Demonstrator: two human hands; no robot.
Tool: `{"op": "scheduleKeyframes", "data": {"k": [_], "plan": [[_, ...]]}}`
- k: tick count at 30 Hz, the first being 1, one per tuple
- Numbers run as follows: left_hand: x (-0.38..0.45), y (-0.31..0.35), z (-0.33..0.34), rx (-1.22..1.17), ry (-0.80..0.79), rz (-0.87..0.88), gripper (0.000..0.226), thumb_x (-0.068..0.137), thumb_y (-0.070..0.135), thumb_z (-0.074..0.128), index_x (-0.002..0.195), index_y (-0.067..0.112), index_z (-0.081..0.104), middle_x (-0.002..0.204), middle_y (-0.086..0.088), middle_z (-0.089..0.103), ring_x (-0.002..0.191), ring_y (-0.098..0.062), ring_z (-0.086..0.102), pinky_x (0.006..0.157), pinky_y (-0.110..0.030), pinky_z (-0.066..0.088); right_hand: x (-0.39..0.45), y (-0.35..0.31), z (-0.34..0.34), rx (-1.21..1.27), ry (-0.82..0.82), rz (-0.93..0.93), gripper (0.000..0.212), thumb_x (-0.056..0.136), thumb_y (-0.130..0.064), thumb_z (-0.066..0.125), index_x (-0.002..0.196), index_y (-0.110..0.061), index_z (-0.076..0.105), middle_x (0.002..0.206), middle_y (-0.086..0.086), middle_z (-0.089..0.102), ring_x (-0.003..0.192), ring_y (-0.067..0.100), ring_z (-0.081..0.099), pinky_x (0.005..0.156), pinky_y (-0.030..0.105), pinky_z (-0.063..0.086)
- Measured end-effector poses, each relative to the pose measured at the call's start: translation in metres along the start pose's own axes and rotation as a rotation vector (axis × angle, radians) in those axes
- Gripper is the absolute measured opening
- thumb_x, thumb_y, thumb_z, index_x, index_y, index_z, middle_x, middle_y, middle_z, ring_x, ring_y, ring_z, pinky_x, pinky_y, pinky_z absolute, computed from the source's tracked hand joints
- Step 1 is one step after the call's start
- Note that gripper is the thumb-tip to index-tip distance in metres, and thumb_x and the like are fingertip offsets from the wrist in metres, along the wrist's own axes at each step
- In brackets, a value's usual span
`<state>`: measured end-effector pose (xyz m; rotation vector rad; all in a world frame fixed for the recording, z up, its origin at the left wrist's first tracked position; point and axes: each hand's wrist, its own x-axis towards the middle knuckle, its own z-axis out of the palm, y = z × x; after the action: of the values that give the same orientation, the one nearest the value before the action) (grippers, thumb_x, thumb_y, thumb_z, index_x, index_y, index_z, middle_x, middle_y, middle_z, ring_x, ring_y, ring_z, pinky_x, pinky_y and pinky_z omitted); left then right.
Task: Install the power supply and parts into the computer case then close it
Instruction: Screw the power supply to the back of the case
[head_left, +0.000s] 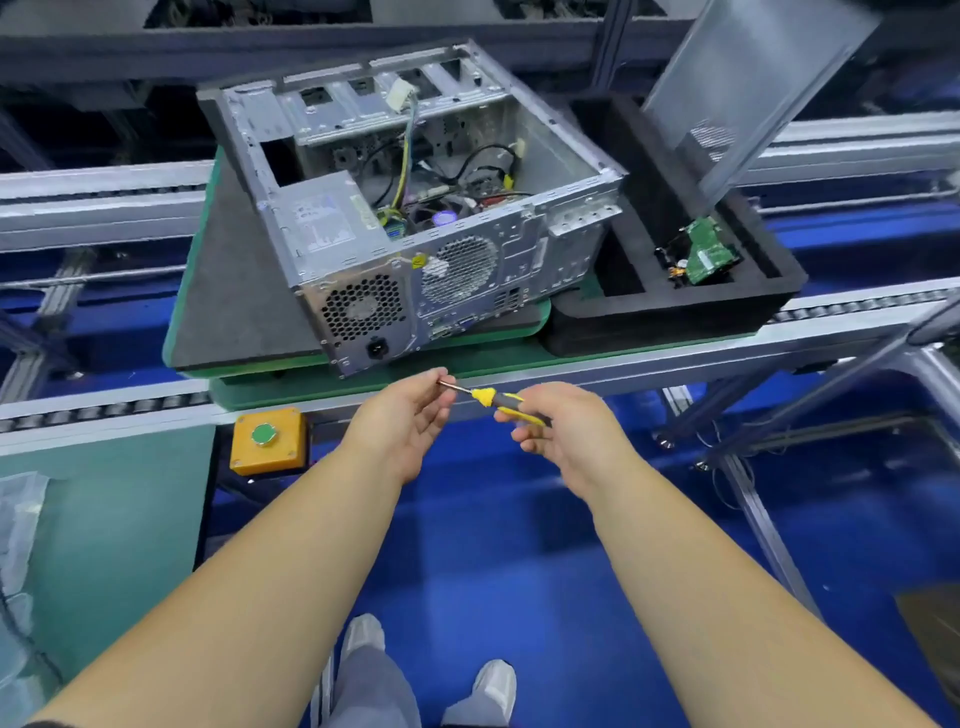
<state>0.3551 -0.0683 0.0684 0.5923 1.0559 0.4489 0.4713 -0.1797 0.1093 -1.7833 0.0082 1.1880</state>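
Observation:
An open silver computer case (467, 270) lies on a dark mat, its rear panel facing me. The power supply (324, 221) sits inside at the near left corner, beside loose cables and the motherboard. My right hand (558, 423) grips the yellow-and-black handle of a screwdriver (493, 399) just in front of the case. My left hand (410, 410) pinches the tip of the screwdriver's metal shaft. The grey side panel (748, 88) leans upright at the back right.
A black foam tray (675, 306) to the right of the case holds a green circuit board part (706, 254). The mat rests on a green pallet (467, 364) on a roller conveyor. A yellow box with a green button (266, 439) sits at the conveyor's front edge.

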Motion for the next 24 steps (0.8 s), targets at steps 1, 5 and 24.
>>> {"op": "scheduleKeyframes", "data": {"k": [1,5,24], "plan": [[-0.001,-0.004,0.009,0.000,-0.019,-0.002,0.008,0.094,0.014,0.060,0.092,0.010,0.067,0.080,0.001,0.071,0.074,-0.008,0.065,0.057,-0.015,0.052,-0.001,-0.002,-0.015,0.058,0.013,-0.036,0.015,0.097,0.000,0.044,0.097,-0.001,0.059,0.078,0.012,0.069,0.053,0.016,0.051,0.052,0.024,0.045],[-0.001,-0.019,0.041,0.032,-0.108,0.004,0.008,0.092,0.012,0.061,0.091,0.009,0.069,0.074,0.002,0.074,0.066,-0.005,0.070,0.054,-0.015,0.053,-0.006,-0.002,-0.066,0.305,0.032,-0.255,0.006,0.095,-0.009,0.058,0.090,-0.006,0.059,0.077,0.015,0.072,0.054,0.017,0.057,0.052,0.024,0.047],[0.063,0.008,0.167,0.396,-0.370,0.113,0.018,0.098,0.009,0.052,0.098,0.011,0.070,0.084,0.000,0.074,0.075,-0.010,0.068,0.068,-0.019,0.055,0.043,-0.077,-0.171,0.313,0.440,-0.638,0.011,0.093,-0.023,0.057,0.087,-0.014,0.060,0.080,0.002,0.076,0.062,0.011,0.060,0.055,0.021,0.050]]}}
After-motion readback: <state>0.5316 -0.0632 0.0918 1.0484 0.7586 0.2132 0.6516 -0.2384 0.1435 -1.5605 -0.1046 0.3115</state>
